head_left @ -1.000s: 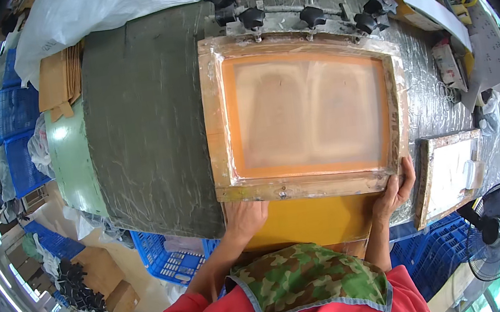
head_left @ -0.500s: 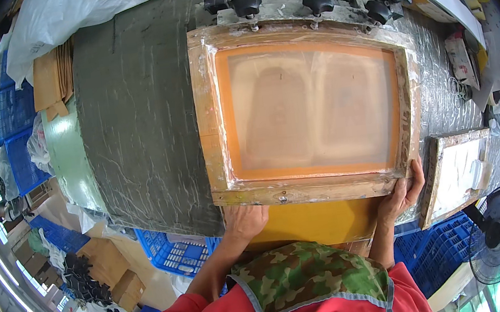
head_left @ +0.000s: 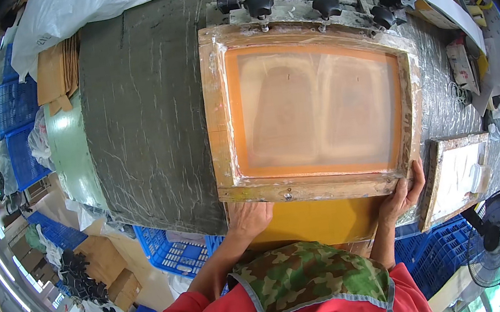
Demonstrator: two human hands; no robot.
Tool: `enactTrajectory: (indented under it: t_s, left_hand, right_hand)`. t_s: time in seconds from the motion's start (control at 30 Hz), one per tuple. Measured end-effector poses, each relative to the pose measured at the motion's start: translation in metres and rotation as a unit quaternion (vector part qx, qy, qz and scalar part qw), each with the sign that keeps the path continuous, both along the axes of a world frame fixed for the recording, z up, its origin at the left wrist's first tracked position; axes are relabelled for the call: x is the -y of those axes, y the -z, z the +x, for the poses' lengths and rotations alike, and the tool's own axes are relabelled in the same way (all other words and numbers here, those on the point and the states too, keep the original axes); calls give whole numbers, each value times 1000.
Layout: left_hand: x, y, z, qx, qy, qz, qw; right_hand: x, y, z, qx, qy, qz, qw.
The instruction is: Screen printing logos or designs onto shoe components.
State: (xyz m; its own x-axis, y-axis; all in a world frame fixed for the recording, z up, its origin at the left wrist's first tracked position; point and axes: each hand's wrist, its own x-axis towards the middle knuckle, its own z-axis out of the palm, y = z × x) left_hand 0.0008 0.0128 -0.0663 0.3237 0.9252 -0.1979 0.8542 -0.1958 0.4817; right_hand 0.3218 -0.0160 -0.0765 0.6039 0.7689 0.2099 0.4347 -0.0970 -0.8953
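In front of me a wooden screen-printing frame (head_left: 313, 189) lies under black-knobbed clamps at its far edge. Its pale mesh (head_left: 319, 110), bordered in orange, shows two large rounded shapes. My right hand (head_left: 402, 194) grips the frame's near right corner, thumb in front and a finger up along the side. At the near left corner, my left hand (head_left: 250, 218) sits partly under the frame's near bar; its fingers are hidden there. A yellow board (head_left: 314, 223) shows below the frame, between my hands.
Black star knobs (head_left: 326, 5) line the far bar. A smaller framed screen (head_left: 455, 174) leans at the right, near a fan (head_left: 496, 237). Blue crates (head_left: 174, 249) stand below the table's near edge. Brown cardboard (head_left: 56, 74) and plastic sheeting (head_left: 88, 7) lie at the far left.
The view has swung slightly, so the frame and clamps sit a little further right in the picture. Both hands keep their places at the frame's near corners.
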Motion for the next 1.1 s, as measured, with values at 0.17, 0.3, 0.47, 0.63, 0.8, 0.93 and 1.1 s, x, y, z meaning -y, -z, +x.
enactTrajectory:
  t_s: [0.17,0.3,0.47,0.63,0.8,0.93,1.1]
  left_hand:
    - [-2,1,0,4,3,-4,1000]
    - [-2,0,0,-13,9,27,1000]
    - [-3,5,1,-24,16,32,999]
    - [1,5,0,-17,8,25,1000]
    - [10,-2,-7,-48,37,29,998]
    - [26,-19,-14,-39,14,59,997]
    - [31,-13,-17,123,1,148,981]
  right_hand:
    - [1,3,2,-10,-1,8,1000]
    - [2,2,2,-7,-7,8,1000]
    - [-1,3,2,7,-13,2,1000]
    - [-1,2,3,13,-15,12,1000]
    - [3,4,2,8,-5,12,1000]
    - [-1,-3,1,18,-4,9,1000]
    - [-6,-5,1,11,-6,-51,999]
